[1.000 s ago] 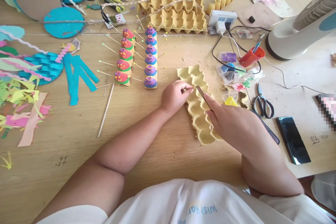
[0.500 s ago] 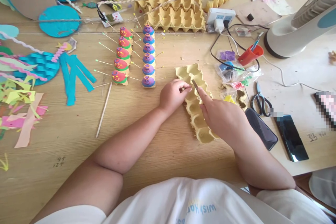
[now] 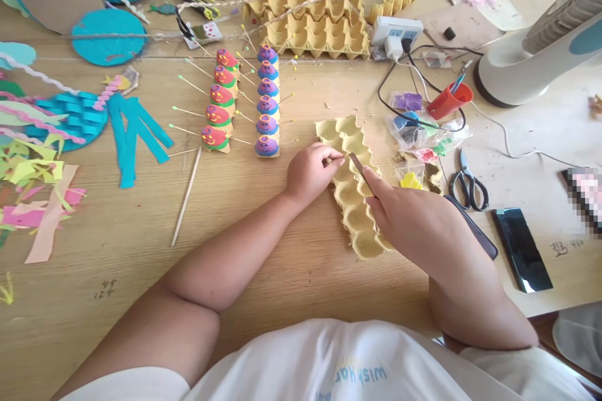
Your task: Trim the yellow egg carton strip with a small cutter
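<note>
A two-row strip of yellow egg carton (image 3: 350,194) lies on the table with its cups facing up. My left hand (image 3: 310,172) is closed on its left edge, thumb and fingers pinched at the rim. In my right hand (image 3: 407,213) is a knife (image 3: 360,166) with a narrow, flat blade; the index finger lies along it, and its tip points at the carton between the two rows. The knife's handle is hidden in the palm. To the left stand a row of red-and-green painted carton cups (image 3: 219,97) and a row of purple-and-blue ones (image 3: 267,103), both with cotton swabs sticking out.
Scissors (image 3: 465,185) and two phones (image 3: 522,249) lie to the right, one partly behind my right arm. Beyond are bags of coloured clay (image 3: 414,122), a red cup (image 3: 450,100), a power strip (image 3: 397,30), a fan (image 3: 517,69) and egg trays (image 3: 315,31). Paper crafts (image 3: 75,116) crowd the left.
My right hand and the knife have drawn back slightly toward me and to the right. My left hand keeps its hold on the egg carton.
</note>
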Demonstrator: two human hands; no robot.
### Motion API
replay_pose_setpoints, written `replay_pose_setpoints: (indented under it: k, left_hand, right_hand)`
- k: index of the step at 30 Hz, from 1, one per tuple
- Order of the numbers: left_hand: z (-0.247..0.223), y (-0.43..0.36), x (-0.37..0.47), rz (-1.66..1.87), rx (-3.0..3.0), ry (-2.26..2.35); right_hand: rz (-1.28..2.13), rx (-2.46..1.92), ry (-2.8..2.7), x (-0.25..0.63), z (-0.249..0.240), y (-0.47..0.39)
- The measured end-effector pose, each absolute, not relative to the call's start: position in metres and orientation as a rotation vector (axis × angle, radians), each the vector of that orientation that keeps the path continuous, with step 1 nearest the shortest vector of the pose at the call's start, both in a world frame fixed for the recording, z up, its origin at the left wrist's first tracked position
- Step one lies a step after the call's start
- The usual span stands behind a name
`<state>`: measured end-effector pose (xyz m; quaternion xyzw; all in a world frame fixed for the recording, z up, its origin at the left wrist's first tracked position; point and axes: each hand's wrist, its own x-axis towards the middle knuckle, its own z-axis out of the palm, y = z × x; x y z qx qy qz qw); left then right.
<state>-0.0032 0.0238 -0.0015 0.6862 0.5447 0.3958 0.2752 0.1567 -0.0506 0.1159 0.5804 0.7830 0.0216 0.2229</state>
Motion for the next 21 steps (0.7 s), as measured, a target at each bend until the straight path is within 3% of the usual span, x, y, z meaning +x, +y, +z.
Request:
replay_pose_setpoints:
  k: [21]
  left_hand:
    - [-0.005,0.027,-0.004,1.120,1.828,1.470]
  right_hand:
    - [0.153,1.635,2.240,0.170,0.117,-0.057]
